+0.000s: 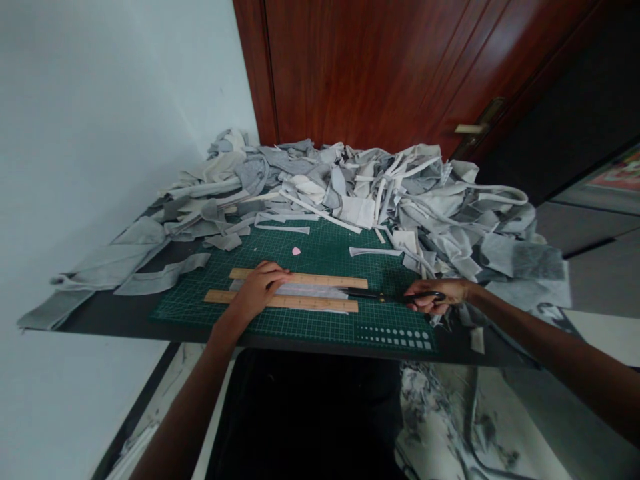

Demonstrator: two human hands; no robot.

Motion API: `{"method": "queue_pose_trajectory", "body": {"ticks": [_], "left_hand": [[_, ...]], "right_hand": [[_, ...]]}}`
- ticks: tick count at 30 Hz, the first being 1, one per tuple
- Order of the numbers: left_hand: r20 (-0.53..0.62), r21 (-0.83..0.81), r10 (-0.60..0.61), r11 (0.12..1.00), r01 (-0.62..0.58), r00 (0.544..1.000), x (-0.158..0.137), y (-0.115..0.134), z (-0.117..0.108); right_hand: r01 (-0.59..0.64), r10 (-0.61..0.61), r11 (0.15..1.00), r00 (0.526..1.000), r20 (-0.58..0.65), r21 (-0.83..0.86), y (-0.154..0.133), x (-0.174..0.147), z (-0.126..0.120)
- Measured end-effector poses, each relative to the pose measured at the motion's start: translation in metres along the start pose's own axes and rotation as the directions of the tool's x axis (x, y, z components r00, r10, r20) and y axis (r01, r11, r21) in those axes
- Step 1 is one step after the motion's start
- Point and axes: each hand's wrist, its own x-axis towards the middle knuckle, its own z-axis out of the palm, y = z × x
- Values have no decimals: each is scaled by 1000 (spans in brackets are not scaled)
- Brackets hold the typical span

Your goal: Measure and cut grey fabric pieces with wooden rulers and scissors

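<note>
My left hand (257, 287) rests on the upper wooden ruler (330, 279), its fingers stretched to the right and the thumb apart from them. A second wooden ruler (310, 304) lies roughly parallel, nearer to me, passing by the heel of that hand. Between the rulers shows a strip of pale grey fabric (315, 291), partly hidden under the hand. My right hand (433, 297) is closed around the handles of black scissors (367, 293). Their blades point left and reach the strip's right end; I cannot tell how far apart they are.
Under the work lies a green cutting mat (305, 327) on a dark table (115, 317). Grey and white fabric scraps (355, 210) are heaped along the back and sides. A small pink piece (296, 251) sits on the mat. Behind stands a brown wooden door (360, 73).
</note>
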Motion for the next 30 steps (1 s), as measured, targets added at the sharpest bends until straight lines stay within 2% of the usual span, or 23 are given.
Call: {"method": "queue_pose_trajectory", "body": {"ticks": [4, 14, 19, 30], "left_hand": [[-4, -5, 7, 1000, -7, 1000, 0, 0, 0], [-3, -10, 28, 1000, -28, 1000, 0, 2, -1], [-14, -5, 32, 999, -32, 999, 0, 1, 0], [-1, -4, 41, 999, -41, 999, 0, 1, -1]], "right_hand": [[-63, 63, 997, 998, 9, 51, -8, 5, 2], [-99, 99, 994, 995, -10, -54, -44, 11, 14], [-28, 28, 999, 1000, -2, -30, -42, 17, 12], [-48, 48, 998, 999, -12, -46, -39, 19, 18]]}}
